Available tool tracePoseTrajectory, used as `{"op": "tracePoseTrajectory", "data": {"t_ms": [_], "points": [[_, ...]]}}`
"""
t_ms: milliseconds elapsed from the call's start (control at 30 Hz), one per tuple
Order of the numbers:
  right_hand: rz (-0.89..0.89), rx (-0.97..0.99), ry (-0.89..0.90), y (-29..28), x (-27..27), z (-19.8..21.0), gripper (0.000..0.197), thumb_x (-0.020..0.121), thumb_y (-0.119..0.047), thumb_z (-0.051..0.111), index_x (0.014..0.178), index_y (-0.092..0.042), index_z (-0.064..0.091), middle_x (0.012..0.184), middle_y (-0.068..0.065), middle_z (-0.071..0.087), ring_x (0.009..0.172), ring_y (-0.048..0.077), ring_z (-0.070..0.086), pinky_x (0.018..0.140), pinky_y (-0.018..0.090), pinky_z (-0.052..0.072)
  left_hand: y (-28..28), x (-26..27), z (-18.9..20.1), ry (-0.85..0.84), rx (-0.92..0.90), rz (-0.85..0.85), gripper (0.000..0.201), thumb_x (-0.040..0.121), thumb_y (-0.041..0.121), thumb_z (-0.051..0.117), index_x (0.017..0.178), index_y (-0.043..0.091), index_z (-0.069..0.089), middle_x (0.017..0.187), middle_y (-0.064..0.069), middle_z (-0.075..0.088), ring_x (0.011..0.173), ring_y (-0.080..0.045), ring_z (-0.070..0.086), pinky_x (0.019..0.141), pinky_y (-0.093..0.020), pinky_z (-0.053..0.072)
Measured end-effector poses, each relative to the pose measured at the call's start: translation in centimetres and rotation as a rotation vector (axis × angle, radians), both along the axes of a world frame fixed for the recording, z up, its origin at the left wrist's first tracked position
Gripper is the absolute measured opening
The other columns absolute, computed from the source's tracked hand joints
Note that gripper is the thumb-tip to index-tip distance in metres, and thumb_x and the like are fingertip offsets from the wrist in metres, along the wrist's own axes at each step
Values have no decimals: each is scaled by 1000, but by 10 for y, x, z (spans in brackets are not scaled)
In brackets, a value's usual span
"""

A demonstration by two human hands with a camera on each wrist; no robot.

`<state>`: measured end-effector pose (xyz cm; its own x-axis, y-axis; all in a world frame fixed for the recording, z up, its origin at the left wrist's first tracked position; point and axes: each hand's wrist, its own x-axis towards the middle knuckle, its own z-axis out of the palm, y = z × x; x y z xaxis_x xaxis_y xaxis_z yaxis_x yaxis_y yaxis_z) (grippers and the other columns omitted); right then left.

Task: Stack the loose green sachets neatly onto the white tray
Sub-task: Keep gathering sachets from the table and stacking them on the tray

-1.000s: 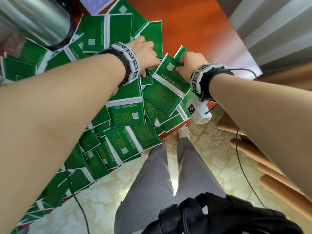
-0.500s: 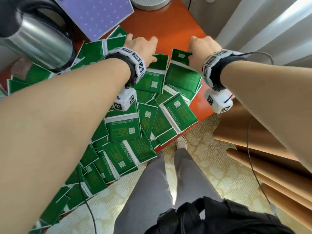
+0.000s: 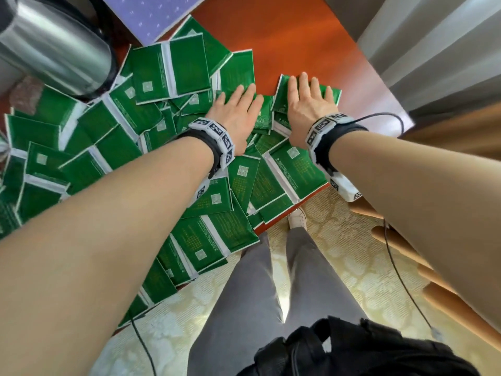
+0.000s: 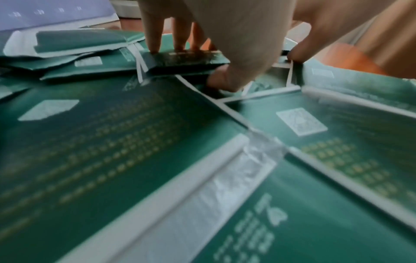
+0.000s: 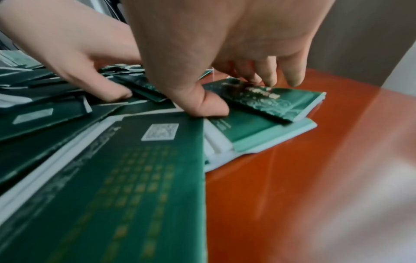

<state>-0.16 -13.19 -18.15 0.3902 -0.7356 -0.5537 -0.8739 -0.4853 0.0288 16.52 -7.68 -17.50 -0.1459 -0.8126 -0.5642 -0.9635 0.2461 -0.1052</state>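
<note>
Your two hands lie flat on the far end of a heap of green sachets (image 3: 173, 69) that covers most of the orange-red table (image 3: 292, 36); the sachets overlap too thickly to count, several dozen at least, each a flat rectangular foil pouch with white sealed edges, gold print and a small white code square. Your left hand (image 3: 235, 112) has its fingers straight and spread, pressing on a dark sachet (image 4: 180, 58) at the heap's middle, with the thumb tucked low against the pouches beside it. Your right hand (image 3: 309, 101) also has straight fingers; it presses on the top sachet (image 5: 265, 101) of a small pile, three layers or so, at the table's far right edge, thumb tip at that pouch's near side. So neither grip is clamped on anything: both are apart and flat, pushing down. The two hands sit just beside each other, not touching in the head view. One rounded brushed-steel kettle (image 3: 51, 44) with a black handle stands at the far left, its base among the sachets. One pale purple sheet (image 3: 151, 12) with small white marks lies beyond the heap. The white tray cannot be made out in any view. The table is glossy and smooth. Below its near edge are your grey trousers and a cream patterned floor.
</note>
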Motion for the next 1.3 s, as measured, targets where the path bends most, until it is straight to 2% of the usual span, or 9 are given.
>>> {"op": "tracePoseTrajectory", "data": {"t_ms": [133, 267, 467, 567, 700, 867, 1033, 1133, 1300], "points": [[-17, -71, -5, 4, 0, -6, 82, 94, -13, 49, 156, 2, -3, 164, 22, 0, 151, 40, 9, 118, 57, 23, 2, -6, -5, -34, -51, 2, 90, 89, -2, 54, 159, 6, -2, 167, -15, -5, 153, -34, 4, 121, -56, 20], [10, -190, -70, -1, -1, -12, 58, 102, -10, 30, 154, 5, 11, 160, 27, 18, 141, 42, 30, 106, 58, 37, 0, -10, -10, -47, -83, 19, 67, 99, 0, 30, 158, 4, -1, 167, -15, -2, 152, -38, 9, 119, -57, 23], [19, -127, -92, -7, -10, 4, 58, 102, -5, 26, 156, 4, 4, 162, 25, 13, 147, 42, 21, 117, 56, 23, -8, -16, 2, -66, -128, 72, 62, 103, 5, 27, 158, 3, -1, 167, -16, -2, 153, -35, 7, 121, -58, 15], [46, -135, -104, -17, -16, 35, 61, 102, -4, 27, 157, 1, 1, 163, 22, 9, 150, 39, 14, 121, 53, 17, -14, -16, 38, -37, -189, 110, 62, 102, 0, 27, 158, 3, -1, 167, -16, -4, 154, -30, 3, 123, -56, 12], [144, -270, -184, -41, -18, 93, 59, 101, -5, 25, 157, 0, 7, 163, 20, 16, 150, 36, 15, 122, 52, 13, -15, -1, 111, -47, -321, 197, 66, 98, -7, 28, 158, 1, 1, 166, -17, -2, 154, -30, 3, 124, -50, 8], [403, -376, -383, -47, 41, 181, 58, 100, -8, 30, 155, 0, 17, 160, 19, 25, 148, 34, 22, 121, 49, 15, 22, 43, 205, -115, -485, 439, 64, 98, -5, 24, 158, 2, 4, 166, -17, 3, 154, -30, 6, 125, -48, 9], [611, -422, -489, 13, 121, 258, 64, 98, -5, 35, 157, -3, 11, 163, 17, 19, 150, 32, 18, 122, 48, 14, 105, 85, 274, -265, -534, 674, 68, 95, -7, 30, 157, 0, 2, 166, -19, 2, 153, -33, 8, 124, -50, 11], [703, -452, -537, 59, 153, 293, 65, 97, -2, 33, 157, -3, 11, 163, 17, 18, 151, 32, 17, 123, 47, 13, 162, 106, 310, -329, -592, 797, 72, 93, -4, 42, 156, -1, 7, 164, -20, 12, 151, -34, 18, 122, -55, 14], [827, -523, -592, 135, 192, 337, 63, 98, -8, 40, 156, -2, 15, 161, 17, 24, 149, 32, 21, 122, 47, 14, 257, 136, 354, -397, -750, 844, 62, 97, -1, 38, 155, 0, 17, 161, -19, 23, 148, -32, 26, 121, -54, 19]]}}
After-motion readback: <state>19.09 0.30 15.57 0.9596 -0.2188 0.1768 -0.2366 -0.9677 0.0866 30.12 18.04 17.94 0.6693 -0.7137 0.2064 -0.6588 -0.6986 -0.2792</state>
